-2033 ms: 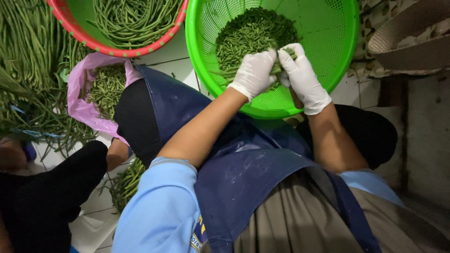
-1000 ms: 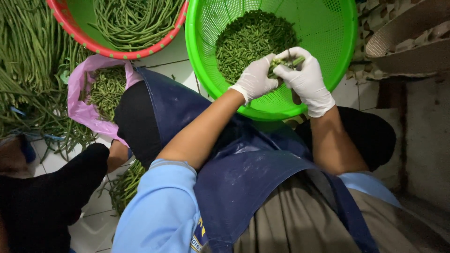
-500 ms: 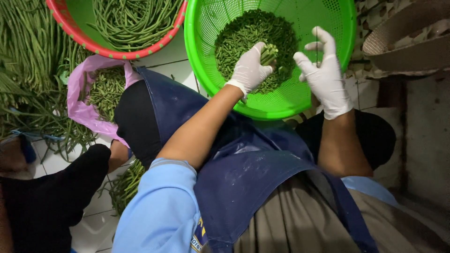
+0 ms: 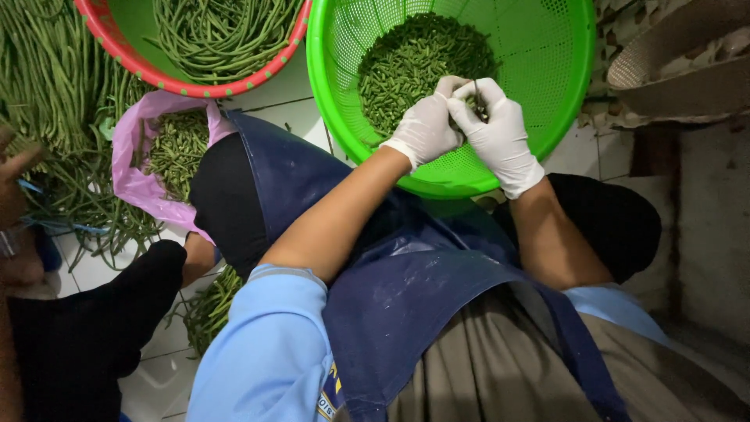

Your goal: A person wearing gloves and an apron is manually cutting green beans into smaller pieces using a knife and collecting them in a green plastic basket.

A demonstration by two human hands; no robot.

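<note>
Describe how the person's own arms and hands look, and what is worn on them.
Both hands, the left hand and the right hand, wear thin white disposable gloves that end at the wrists. The forearms are bare. Short light-blue sleeves cover the upper arms, and a dark blue apron lies over the lap.

Green colander [image 4: 562, 94], red basin [image 4: 133, 66]

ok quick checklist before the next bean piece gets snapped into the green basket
1. Both gloves on: ok, left hand and right hand are in white gloves.
2. Bean gripped: ok, a thin bean sits between the fingertips.
3. Hands over green basket: ok.
4. Room in the basket: ok, cut pieces fill only its middle.
5. Whole beans in the red basket: ok.
6. Bean's remaining length: cannot tell.
</note>
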